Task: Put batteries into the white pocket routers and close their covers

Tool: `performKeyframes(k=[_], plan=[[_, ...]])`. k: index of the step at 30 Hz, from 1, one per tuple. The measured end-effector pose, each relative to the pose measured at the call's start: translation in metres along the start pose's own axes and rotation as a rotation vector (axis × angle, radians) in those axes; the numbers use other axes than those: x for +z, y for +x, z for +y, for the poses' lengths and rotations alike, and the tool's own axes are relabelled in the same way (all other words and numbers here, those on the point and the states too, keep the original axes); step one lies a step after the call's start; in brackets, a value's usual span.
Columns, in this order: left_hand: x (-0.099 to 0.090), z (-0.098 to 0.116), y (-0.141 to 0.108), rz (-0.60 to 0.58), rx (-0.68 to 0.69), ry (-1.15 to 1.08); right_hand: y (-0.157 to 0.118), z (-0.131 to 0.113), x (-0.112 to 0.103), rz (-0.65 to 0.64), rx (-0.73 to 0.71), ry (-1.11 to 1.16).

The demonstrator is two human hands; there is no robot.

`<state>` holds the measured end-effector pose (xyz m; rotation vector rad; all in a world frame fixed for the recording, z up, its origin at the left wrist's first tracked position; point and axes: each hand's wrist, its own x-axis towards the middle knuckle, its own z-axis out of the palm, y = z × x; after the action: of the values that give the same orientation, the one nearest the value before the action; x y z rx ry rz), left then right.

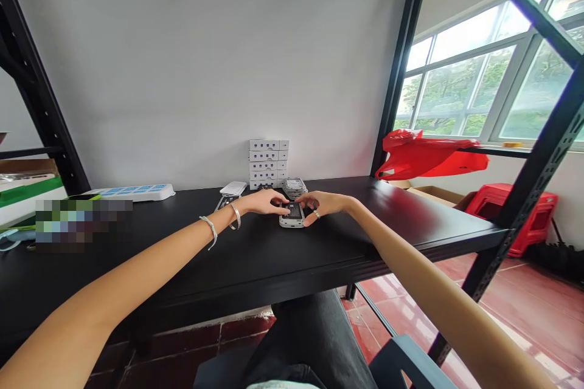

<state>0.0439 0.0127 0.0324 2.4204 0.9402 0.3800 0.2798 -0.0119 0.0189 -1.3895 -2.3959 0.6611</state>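
A small pale device with a dark inner area [292, 222] lies on the black table between my hands. My left hand [267, 201] is at its upper left, thumb over the dark part and fingers curled. On the right side, my right hand [322, 203] has its thumb and fingers bent around the edge of the device. Whether either hand pinches a small part is too small to tell. Behind my hands sit a stack of pale devices [294, 185], a white flat piece [233, 188] and a dark piece partly hidden by my left hand.
Several small white boxes [263, 161] are stacked against the wall. A white power strip [137, 192] lies at the left of the black table [255, 264]. Black metal posts rise at both sides. A red bag [424, 155] and red stool [538, 213] are at the right.
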Motion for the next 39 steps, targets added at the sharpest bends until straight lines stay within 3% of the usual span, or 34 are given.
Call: performKeyframes(k=[9, 15, 19, 26, 34, 36, 39], plan=[[0.001, 0.009, -0.011, -0.051, 0.035, 0.247, -0.001, -0.004, 0.000, -0.031, -0.016, 0.003], [0.007, 0.007, -0.016, -0.038, 0.112, 0.291, -0.001, -0.005, -0.001, -0.055, -0.052, 0.003], [-0.010, 0.004, -0.024, -0.099, 0.034, 0.392, 0.000, -0.001, -0.001, -0.022, -0.033, 0.025], [-0.050, -0.020, -0.037, -0.163, -0.235, 0.444, 0.002, 0.002, 0.000, -0.012, -0.009, 0.028], [-0.071, -0.042, -0.040, -0.191, -0.329, 0.450, -0.007, -0.004, -0.009, -0.018, -0.016, 0.105], [-0.075, -0.049, -0.041, -0.191, -0.361, 0.458, -0.006, -0.004, -0.014, 0.105, 0.075, 0.157], [-0.080, -0.057, -0.041, -0.188, -0.393, 0.457, 0.007, 0.001, -0.017, 0.399, 0.285, 0.130]])
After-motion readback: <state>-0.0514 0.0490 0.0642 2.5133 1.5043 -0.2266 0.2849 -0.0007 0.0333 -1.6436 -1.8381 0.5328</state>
